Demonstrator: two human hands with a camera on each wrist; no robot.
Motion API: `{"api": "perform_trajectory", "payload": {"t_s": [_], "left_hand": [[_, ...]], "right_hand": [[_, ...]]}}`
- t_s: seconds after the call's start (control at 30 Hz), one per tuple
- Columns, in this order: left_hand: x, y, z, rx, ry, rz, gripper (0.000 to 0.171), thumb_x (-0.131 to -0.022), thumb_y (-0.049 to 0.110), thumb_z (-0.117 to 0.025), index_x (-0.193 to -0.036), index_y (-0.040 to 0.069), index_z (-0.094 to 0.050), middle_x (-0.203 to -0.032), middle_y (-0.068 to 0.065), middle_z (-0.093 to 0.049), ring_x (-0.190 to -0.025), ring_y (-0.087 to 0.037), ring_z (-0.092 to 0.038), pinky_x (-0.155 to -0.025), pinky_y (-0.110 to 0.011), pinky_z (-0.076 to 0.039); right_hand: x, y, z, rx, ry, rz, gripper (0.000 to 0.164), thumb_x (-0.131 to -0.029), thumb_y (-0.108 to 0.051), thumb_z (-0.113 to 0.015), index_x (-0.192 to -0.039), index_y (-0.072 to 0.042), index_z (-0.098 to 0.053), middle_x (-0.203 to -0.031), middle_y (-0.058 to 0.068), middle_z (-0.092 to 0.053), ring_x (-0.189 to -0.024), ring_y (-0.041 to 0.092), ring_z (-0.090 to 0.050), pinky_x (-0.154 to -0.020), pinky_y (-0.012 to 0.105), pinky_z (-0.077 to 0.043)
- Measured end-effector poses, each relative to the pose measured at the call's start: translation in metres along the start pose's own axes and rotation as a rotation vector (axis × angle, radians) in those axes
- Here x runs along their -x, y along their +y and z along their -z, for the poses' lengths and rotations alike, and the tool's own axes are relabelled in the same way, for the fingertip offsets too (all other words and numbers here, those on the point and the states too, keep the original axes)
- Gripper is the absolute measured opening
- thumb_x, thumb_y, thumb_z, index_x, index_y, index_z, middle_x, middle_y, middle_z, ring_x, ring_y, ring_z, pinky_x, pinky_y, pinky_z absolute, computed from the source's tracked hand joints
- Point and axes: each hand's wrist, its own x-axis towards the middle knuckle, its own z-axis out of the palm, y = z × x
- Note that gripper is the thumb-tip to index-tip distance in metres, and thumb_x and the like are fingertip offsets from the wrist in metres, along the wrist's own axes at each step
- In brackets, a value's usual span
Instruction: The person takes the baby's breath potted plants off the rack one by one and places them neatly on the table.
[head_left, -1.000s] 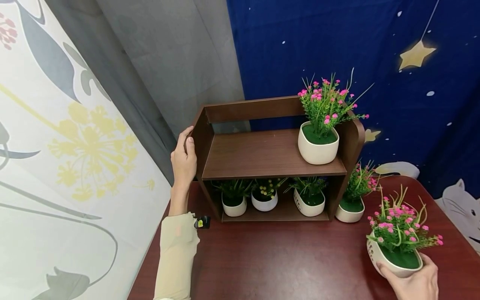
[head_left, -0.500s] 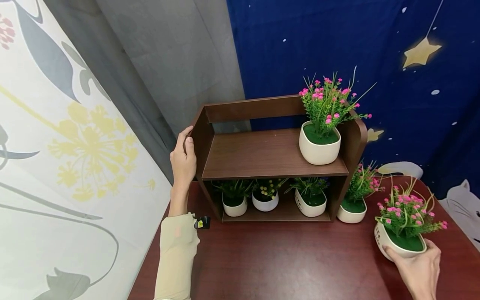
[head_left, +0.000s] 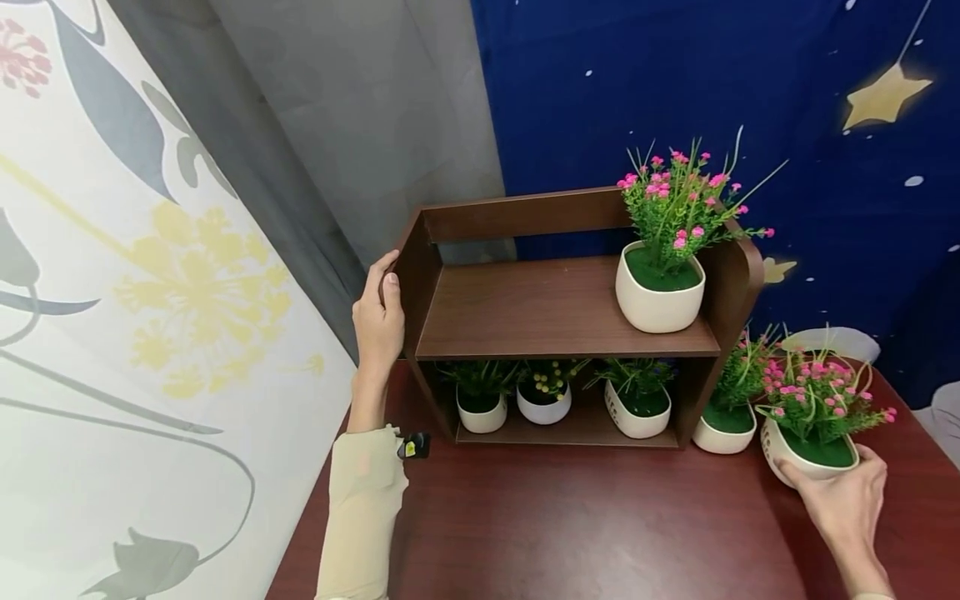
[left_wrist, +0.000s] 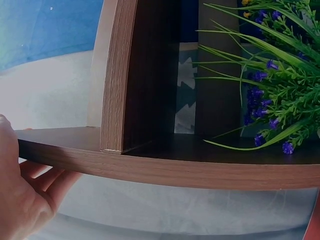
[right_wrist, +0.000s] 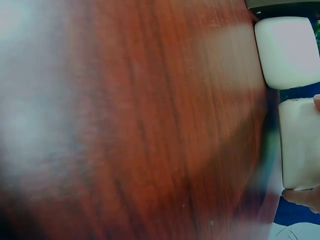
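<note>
My left hand (head_left: 378, 321) grips the left side panel of a brown wooden shelf (head_left: 517, 308); in the left wrist view the thumb and fingers lie on opposite faces of the panel's edge. To the right of the shelf, my right hand (head_left: 847, 500) holds a white pot of pink artificial flowers (head_left: 776, 450), thumb on the near side. In the right wrist view that pot (right_wrist: 300, 145) is right beside another white pot (right_wrist: 287, 52). Whether the held pot touches the table is unclear. The far fingers of the right hand are partly hidden.
One pink-flowered pot (head_left: 660, 292) stands on the shelf's upper board, at the right. Below are a green plant (head_left: 482, 417), a yellow-flowered pot (head_left: 544, 408) and a lettered pot (head_left: 637, 417). Another pink-flowered pot (head_left: 723, 437) stands against the shelf's right side on the red-brown table (head_left: 600, 517).
My right hand has carried its pink-flowered pot away from the table's front, up beside the pot at the shelf's right. The left hand keeps its grip. The head view has shifted slightly.
</note>
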Motion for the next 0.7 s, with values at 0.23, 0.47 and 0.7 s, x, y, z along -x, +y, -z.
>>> {"api": "perform_trajectory", "payload": {"t_s": [0.23, 0.47, 0.7], "left_hand": [[0.001, 0.001, -0.002, 0.005, 0.008, -0.006, 0.038, -0.102, 0.034, -0.033, -0.132, 0.022, -0.053, -0.051, -0.002, -0.035, -0.042, -0.018, -0.028, -0.046, -0.033, -0.026], [0.001, 0.002, -0.003, 0.001, 0.007, -0.023, 0.038, -0.102, 0.033, -0.033, -0.133, 0.022, -0.052, -0.049, -0.002, -0.033, -0.039, -0.017, -0.026, -0.041, -0.032, -0.024], [0.001, -0.001, -0.003, -0.017, 0.012, -0.014, 0.037, -0.102, 0.033, -0.034, -0.133, 0.024, -0.052, -0.049, -0.001, -0.033, -0.039, -0.016, -0.025, -0.04, -0.033, -0.023]], "right_hand": [[-0.014, 0.001, -0.006, -0.002, -0.021, -0.021, 0.094, -0.069, -0.023, -0.078, -0.136, 0.007, -0.02, -0.13, 0.033, -0.025, -0.116, 0.051, -0.029, -0.099, 0.054, -0.022], [-0.03, 0.001, -0.017, -0.011, -0.022, 0.007, 0.093, -0.069, -0.021, -0.078, -0.135, 0.009, -0.02, -0.129, 0.033, -0.024, -0.118, 0.049, -0.027, -0.102, 0.051, -0.02], [-0.038, -0.001, -0.025, 0.001, -0.047, 0.016, 0.095, -0.066, -0.021, -0.079, -0.134, 0.011, -0.021, -0.129, 0.035, -0.025, -0.115, 0.051, -0.029, -0.098, 0.054, -0.023]]}}
